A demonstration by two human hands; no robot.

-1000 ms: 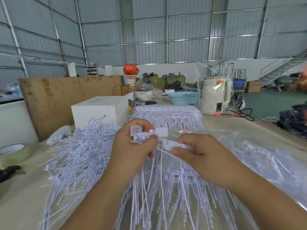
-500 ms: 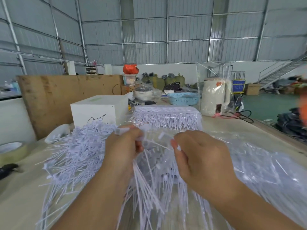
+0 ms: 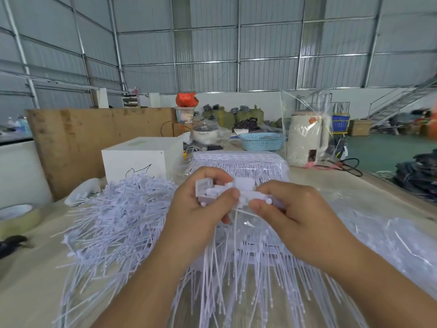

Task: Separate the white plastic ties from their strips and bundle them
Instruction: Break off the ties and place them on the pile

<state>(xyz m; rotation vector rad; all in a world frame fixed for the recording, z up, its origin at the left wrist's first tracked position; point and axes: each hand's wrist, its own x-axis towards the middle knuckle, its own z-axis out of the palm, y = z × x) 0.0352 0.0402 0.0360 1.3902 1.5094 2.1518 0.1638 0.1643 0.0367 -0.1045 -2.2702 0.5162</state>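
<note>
Pinching the strip [image 3: 246, 194] of white ties between both hands above the table [image 3: 28, 280], keep your left hand [image 3: 198, 216] clamped on the block of heads while your right hand [image 3: 290, 216] snaps one tie off close to its root; the loose pile [image 3: 113, 223] lies just left, and your fingers hide exactly where the joint sits

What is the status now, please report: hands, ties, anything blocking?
Left hand grips tie heads. Right hand pinches the strip beside them. Loose ties piled left. Nothing blocking.
</note>
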